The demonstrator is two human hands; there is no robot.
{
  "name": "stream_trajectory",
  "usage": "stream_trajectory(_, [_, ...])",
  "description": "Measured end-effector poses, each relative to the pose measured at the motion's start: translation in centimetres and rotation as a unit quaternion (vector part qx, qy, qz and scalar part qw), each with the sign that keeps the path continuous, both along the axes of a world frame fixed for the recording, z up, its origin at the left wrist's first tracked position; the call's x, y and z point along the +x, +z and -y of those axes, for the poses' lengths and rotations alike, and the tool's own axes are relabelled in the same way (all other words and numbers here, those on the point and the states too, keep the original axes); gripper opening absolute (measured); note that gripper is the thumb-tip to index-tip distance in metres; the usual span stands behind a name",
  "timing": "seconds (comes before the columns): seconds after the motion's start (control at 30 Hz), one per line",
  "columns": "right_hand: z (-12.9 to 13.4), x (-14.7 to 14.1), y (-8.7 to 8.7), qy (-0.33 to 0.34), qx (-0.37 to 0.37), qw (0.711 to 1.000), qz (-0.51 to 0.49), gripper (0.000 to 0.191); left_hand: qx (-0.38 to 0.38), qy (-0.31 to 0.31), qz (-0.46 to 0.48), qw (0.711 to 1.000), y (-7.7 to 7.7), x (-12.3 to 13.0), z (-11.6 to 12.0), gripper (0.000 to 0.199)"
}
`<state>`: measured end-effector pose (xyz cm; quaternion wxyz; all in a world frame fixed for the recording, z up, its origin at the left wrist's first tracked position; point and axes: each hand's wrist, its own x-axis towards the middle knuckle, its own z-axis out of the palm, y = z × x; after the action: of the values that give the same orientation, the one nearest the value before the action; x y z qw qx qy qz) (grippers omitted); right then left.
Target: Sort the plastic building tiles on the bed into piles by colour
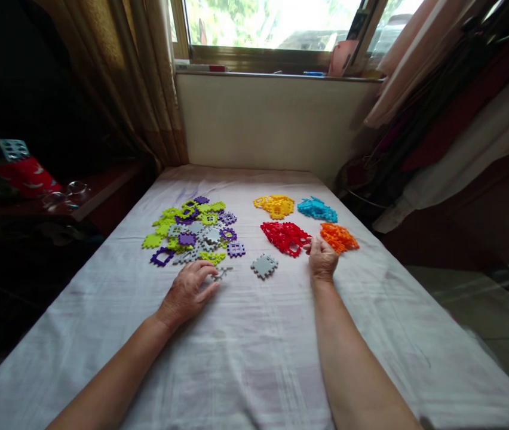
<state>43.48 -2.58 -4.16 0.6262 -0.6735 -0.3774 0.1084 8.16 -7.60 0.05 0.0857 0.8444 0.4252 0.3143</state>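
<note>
Flat plastic interlocking building pieces with notched edges lie in heaps on the cloth. My left hand (190,289) is open and low, its fingertips at a small grey piece (223,273) beside the mixed heap of green, purple and grey pieces (187,238). At the right edge of the pile of red pieces (284,237), my right hand (322,258) has its fingers curled together; what they hold, if anything, is hidden. The pile of orange pieces (339,237) is just right of that hand. A single grey square piece (264,266) lies between my hands.
Piles of yellow pieces (275,206) and blue pieces (317,209) lie farther back. A pale checked cloth (254,358) covers the surface, which meets a wall below the window. Eyeglasses (66,194) and a red container (30,176) stand at left; clothes (451,161) hang at right.
</note>
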Motion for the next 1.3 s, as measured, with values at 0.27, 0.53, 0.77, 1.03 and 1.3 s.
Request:
stream_trajectory(0.27, [0.1,-0.3,0.7,0.0,-0.017,1.0,-0.012,0.058,-0.037,-0.029,0.004,0.999,-0.5,8.8,-2.6,0.017])
stream_trajectory(0.53, [0.1,-0.5,1.1,-0.001,-0.043,0.999,0.014,0.062,-0.01,-0.009,-0.075,0.997,-1.8,9.2,-4.1,0.047])
stream_trajectory(0.77, [0.0,-0.4,1.0,0.005,-0.053,0.998,0.033,0.063,-0.011,-0.025,-0.17,0.985,-1.9,4.7,-4.0,0.05])
stream_trajectory(1.03, [0.1,-0.3,0.6,0.02,-0.065,0.997,0.044,0.065,0.029,-0.039,-0.16,0.986,0.2,-2.0,-2.7,0.025])
stream_trajectory(1.3, [0.2,-0.3,0.6,0.022,-0.079,0.996,0.047,0.065,0.043,0.058,-0.129,0.989,0.4,-7.2,-2.4,0.025])
